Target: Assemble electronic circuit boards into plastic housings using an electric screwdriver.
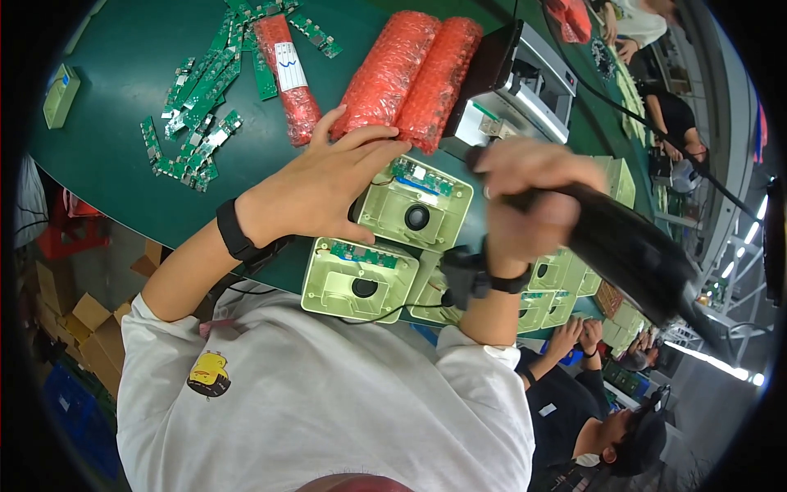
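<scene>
1. Nearest the body, a pale green plastic housing (358, 281) lies on the edge of the green table (115, 148), a small green circuit board along its top edge. Keep it clear of the elbows.
2. Just beyond it, a second housing (416, 202) is the one being worked on. The left hand (320, 184) lies open on its left edge, fingers spread, pressing rather than gripping. Steady pressure there should stop it sliding.
3. The right hand (529, 197) is closed around a black electric screwdriver (623, 246), blurred by motion. Its tip cannot be made out; I would bring it down upright, square to the screw.
4. Farther off, red bubble-wrapped rolls (410, 70) touch the left fingertips, and loose circuit boards (201, 107) lie well apart.
</scene>
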A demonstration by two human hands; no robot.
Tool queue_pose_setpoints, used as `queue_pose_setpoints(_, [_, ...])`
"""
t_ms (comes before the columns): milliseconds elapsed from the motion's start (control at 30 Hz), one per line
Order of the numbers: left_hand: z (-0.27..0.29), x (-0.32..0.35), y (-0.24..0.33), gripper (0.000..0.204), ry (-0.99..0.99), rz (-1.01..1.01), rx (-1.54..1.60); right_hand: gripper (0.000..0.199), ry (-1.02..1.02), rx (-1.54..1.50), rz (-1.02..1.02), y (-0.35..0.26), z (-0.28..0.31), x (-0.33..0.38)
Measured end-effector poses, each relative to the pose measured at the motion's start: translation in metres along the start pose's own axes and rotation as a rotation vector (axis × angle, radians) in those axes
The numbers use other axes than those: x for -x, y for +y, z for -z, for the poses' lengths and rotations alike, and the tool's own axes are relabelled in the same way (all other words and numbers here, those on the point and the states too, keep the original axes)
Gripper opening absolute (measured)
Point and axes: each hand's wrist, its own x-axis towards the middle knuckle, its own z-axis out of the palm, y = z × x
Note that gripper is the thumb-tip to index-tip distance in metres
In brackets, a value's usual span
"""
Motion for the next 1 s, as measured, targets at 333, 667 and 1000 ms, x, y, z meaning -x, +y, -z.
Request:
queue_pose_setpoints(333, [0.012,0.006,0.004,0.108,-0.065,-0.088,-0.005,0.027,0.295,0.25,0.191,-0.02,0.07,-0.029])
queue_pose_setpoints(667, [-0.008,0.002,0.008,0.113,-0.023,-0.031,-0.048,0.025,0.382,0.214,-0.154,-0.003,0.047,-0.001])
queue_pose_setpoints(1000, [-0.016,0.004,0.01,0.109,0.052,-0.015,-0.045,0.026,0.217,-0.119,-0.217,0.0,-0.029,0.035])
